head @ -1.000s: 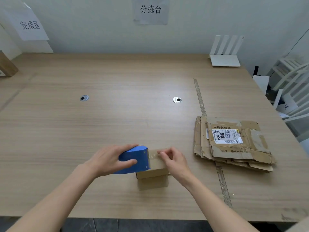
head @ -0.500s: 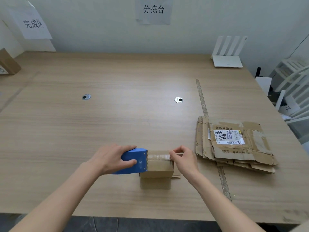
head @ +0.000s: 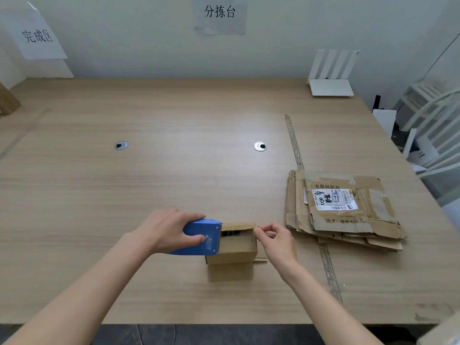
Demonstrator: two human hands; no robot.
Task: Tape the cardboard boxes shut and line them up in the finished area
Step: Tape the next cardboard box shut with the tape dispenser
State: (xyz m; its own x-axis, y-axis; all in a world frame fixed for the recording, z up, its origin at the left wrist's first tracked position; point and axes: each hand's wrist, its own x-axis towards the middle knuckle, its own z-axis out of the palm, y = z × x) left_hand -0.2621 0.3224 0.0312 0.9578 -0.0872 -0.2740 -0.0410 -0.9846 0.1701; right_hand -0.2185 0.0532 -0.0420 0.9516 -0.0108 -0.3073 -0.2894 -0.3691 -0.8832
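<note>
Left hand [head: 171, 230] grips the blue tape dispenser [head: 201, 237] beside the small cardboard box [head: 236, 245], right hand [head: 276, 241] pinching the tape end just past it; better keep it taut and centred.

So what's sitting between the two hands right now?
In the head view, the small cardboard box sits between them: the left hand holds the blue tape dispenser against its left side, and the right hand pinches at its right edge.
</note>
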